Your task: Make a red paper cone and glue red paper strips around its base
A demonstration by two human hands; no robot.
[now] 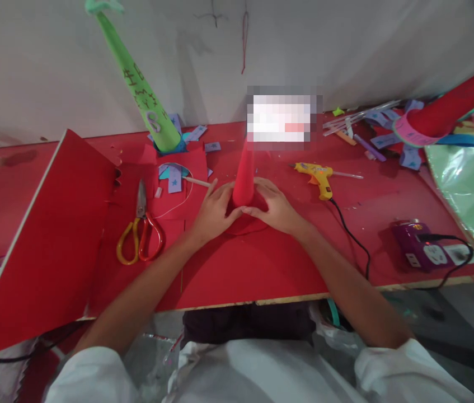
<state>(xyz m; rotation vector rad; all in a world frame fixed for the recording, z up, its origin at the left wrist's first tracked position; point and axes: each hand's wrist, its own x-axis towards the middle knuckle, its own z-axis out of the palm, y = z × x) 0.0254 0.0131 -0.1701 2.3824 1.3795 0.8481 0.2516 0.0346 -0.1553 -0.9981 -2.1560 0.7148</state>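
Note:
A red paper cone (pixel 244 176) stands upright on a round red paper base (pixel 245 225) on the red table (pixel 262 263). My left hand (pixel 211 212) presses against the cone's foot from the left, fingers spread and flat. My right hand (pixel 276 208) presses on the base from the right, fingers stretched toward the cone. Both thumbs meet at the cone's front.
Orange-handled scissors (pixel 141 226) lie left of my hands beside a large red sheet (pixel 47 246). A green cone (pixel 144 89) stands at the back. A yellow glue gun (pixel 318 176) lies to the right, its cable running to a purple power strip (pixel 423 249). Paper scraps lie at the back right.

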